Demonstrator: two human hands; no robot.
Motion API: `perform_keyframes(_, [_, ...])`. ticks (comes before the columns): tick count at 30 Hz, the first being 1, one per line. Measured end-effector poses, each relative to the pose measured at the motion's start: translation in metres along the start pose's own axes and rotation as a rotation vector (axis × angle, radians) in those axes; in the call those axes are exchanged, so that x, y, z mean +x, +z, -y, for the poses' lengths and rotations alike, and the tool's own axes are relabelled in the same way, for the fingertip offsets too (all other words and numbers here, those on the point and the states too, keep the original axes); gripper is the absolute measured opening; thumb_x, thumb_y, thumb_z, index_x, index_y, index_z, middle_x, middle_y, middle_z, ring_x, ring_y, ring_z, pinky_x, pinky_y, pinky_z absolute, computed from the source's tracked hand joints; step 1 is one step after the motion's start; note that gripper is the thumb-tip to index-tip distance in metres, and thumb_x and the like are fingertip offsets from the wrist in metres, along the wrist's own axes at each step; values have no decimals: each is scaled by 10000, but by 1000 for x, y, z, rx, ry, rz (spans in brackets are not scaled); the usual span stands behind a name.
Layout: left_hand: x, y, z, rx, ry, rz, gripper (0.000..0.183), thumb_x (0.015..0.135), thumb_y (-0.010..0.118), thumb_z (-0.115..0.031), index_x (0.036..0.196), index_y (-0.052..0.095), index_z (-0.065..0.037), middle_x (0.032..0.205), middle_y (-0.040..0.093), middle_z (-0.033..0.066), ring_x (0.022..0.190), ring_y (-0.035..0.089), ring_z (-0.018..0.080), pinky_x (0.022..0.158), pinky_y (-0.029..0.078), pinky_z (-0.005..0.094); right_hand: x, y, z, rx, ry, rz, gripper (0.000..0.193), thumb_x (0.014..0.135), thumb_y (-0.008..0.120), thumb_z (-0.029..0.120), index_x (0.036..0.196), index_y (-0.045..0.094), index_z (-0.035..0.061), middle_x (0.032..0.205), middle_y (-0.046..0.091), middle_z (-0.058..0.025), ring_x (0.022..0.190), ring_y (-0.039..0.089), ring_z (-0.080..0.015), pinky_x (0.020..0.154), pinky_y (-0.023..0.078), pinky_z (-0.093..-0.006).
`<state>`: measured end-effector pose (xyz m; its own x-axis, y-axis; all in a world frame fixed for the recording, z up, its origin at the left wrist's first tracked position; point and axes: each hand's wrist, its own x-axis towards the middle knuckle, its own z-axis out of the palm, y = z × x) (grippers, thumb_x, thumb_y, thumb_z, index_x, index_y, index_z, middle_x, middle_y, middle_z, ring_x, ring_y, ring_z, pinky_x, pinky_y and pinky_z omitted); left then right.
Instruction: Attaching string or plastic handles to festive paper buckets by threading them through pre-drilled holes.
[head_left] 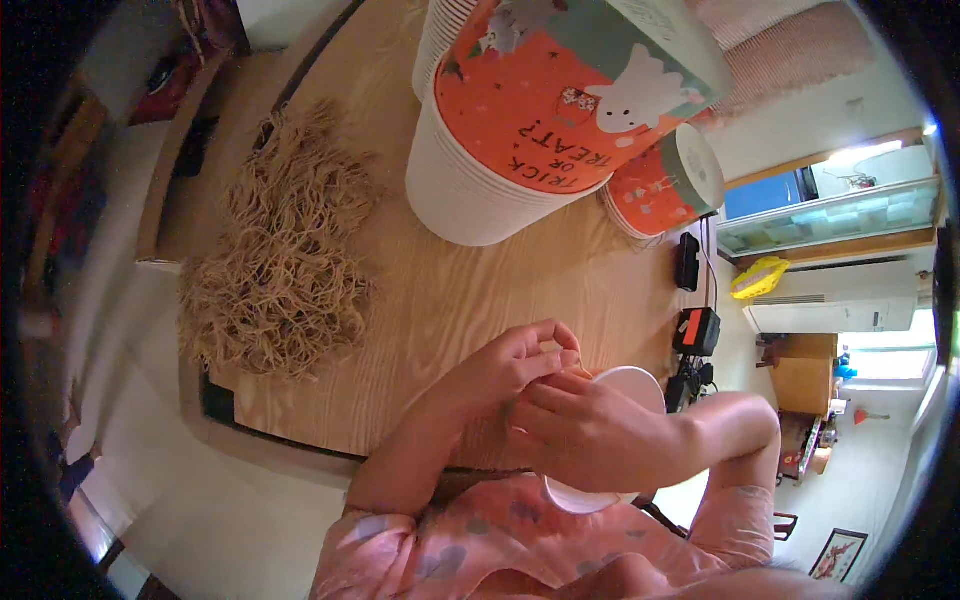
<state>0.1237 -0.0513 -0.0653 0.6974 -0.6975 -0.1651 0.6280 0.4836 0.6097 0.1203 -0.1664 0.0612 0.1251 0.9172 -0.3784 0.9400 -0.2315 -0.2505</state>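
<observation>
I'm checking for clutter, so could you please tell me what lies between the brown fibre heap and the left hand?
In the head view, the stretch between the brown fibre heap and the left hand shows just bare wooden tabletop.

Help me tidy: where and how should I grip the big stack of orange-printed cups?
Probably around the white rims of the big stack, from the near side. The cups nest, so gripping only the printed wall might lift one alone; a smaller cup stands close on the right.
</observation>
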Motion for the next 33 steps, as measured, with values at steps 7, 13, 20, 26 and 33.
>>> perform_keyframes(7, [11,-10,11,-128,-187,83,149,889,530,-183,962,489,-60,753,533,-20,637,490,42,573,404,176,15,26,-11,26,-57,-97,214,705,536,170,887,559,59,886,534,-89,832,563,-248,706,466,-333])
perform_keyframes(13, [17,-26,40,-256,18,72,167,901,499,-196,968,481,-44,762,539,6,607,482,68,510,379,198,-22,8,-36,631,337,-544,101,744,610,49,836,640,20,928,638,-117,825,628,-256,720,502,-332])
perform_keyframes(20, [18,-16,22,-175,-57,81,205,906,495,-229,982,477,-39,652,520,26,505,452,77,407,306,196,-48,44,-60,830,781,-371,116,801,636,144,827,647,31,780,634,-70,695,607,-188,643,461,-292])
perform_keyframes(26, [21,-21,32,-174,-22,45,232,883,560,-231,999,473,-50,697,539,17,557,460,63,447,317,190,-42,63,-69,1182,769,-266,57,789,641,30,829,612,1,778,620,-23,731,573,-77,667,458,-217])
perform_keyframes(33, [14,-19,25,139,173,118,169,804,668,-138,901,568,-42,773,573,-15,720,504,43,640,415,211,-48,71,-69,1266,821,-370,89,816,634,85,850,596,11,767,614,-21,726,574,-79,657,474,-234])
